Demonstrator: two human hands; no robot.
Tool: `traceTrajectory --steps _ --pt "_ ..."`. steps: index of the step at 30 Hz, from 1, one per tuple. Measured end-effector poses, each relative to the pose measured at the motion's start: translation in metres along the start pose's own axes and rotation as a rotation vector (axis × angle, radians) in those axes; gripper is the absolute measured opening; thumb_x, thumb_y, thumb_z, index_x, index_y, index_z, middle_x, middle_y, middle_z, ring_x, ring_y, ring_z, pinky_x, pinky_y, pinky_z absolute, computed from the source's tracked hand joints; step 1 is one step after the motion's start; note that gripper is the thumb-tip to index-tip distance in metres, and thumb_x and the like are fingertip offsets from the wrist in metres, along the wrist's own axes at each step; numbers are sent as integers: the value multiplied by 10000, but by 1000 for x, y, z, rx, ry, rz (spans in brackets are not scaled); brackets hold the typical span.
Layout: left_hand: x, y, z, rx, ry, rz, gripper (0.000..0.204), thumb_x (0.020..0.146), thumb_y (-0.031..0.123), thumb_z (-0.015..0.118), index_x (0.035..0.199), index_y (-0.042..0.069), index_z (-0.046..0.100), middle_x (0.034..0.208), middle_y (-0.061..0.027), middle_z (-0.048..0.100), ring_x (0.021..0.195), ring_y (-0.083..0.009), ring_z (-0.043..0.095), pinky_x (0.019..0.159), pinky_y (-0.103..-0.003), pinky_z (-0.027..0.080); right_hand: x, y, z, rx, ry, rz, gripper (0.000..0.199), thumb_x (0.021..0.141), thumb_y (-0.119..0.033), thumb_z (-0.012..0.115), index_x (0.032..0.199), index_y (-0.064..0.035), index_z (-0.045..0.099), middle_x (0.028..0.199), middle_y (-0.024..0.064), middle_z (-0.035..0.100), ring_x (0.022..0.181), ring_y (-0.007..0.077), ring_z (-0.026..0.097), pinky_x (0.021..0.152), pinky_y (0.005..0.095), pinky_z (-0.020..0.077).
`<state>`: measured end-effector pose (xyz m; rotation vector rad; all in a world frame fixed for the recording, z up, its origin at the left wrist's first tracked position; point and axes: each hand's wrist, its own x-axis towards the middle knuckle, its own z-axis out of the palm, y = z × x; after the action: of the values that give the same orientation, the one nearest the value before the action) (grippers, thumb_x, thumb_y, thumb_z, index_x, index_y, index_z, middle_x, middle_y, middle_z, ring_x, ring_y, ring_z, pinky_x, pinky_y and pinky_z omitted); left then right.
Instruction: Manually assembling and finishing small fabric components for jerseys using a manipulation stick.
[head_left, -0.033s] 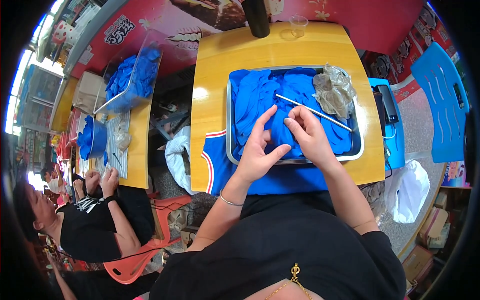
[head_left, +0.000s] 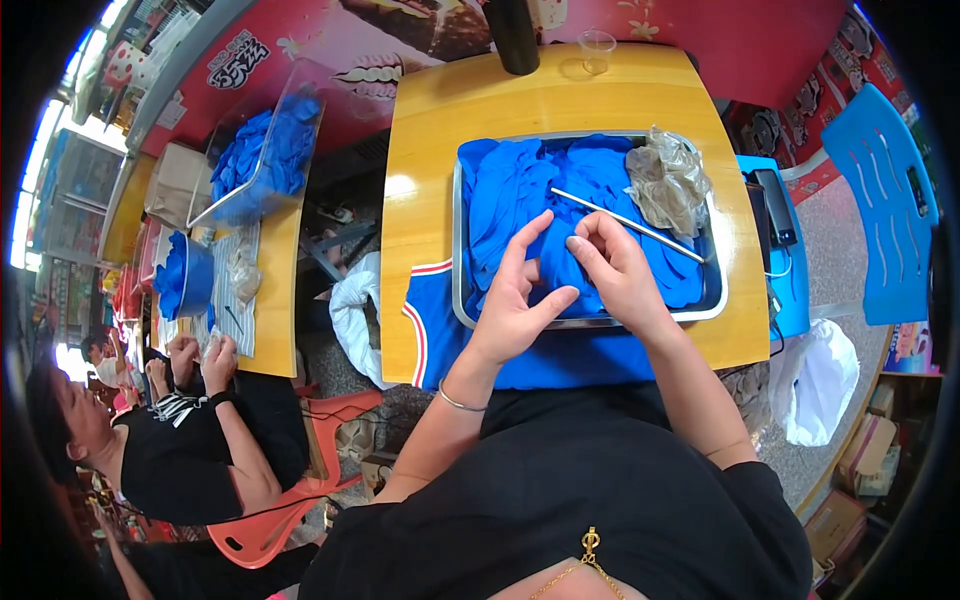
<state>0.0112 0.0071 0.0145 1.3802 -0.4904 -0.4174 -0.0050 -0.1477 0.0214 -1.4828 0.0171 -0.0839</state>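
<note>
In front of me a metal tray [head_left: 458, 285] holds a heap of soft blue pieces [head_left: 505, 185], thin and floppy, their exact kind unclear. Over its near part, my right hand [head_left: 622, 275] pinches a blue piece [head_left: 562, 258] between thumb and bent fingers. My left hand [head_left: 515, 300] is beside that piece, thumb and forefinger spread wide, the other fingers partly curled. Across the heap lies a thin pale rod [head_left: 630, 225], beyond my right hand. A crumpled translucent plastic bag [head_left: 668, 180] rests at the tray's far right corner.
Blue cloth with red and white trim [head_left: 435, 320] hangs over the near edge of the wooden table [head_left: 425, 160]. A dark cylinder [head_left: 512, 35] and a clear cup [head_left: 597, 52] stand at the back. At left, a co-worker [head_left: 180, 440] sits by a table with a bin [head_left: 265, 150] of blue pieces.
</note>
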Motion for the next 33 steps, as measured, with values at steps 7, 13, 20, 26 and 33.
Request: traceTrajectory --steps 7,13,20,26,33 --pt "1 -4 3 -603 139 -46 626 859 -5 564 1387 84 239 1047 -47 549 967 -104 536 864 -245 430 1 0 -4 162 -36 59 77 900 -117 534 946 -55 526 757 -26 510 646 24 458 543 172 364" --pt "5 -5 5 -648 206 -34 635 834 -14 607 1366 77 272 1019 -69 578 921 -104 553 840 -245 453 -10 14 -8 99 -140 -17 155 841 -119 626 958 -52 548 832 -32 542 724 24 483 602 166 383" --pt "4 0 9 -475 296 10 628 823 -3 629 1346 65 288 1013 -83 590 908 -110 572 816 -246 469 -10 10 -8 161 -179 105 123 853 -128 613 938 -64 552 814 -30 532 694 38 462 581 181 366" --pt "3 -5 8 -495 317 43 603 826 11 634 1326 62 301 983 -83 608 909 -116 578 827 -245 464 -7 1 3 234 -74 118 131 857 -114 604 948 -76 518 777 -36 521 644 32 446 545 171 351" --pt "4 -6 7 -415 315 49 577 831 -7 618 1316 63 311 982 -83 609 913 -111 576 827 -236 457 -6 3 0 360 -136 227 161 851 -126 623 958 -89 509 775 -48 508 643 29 447 527 177 344"
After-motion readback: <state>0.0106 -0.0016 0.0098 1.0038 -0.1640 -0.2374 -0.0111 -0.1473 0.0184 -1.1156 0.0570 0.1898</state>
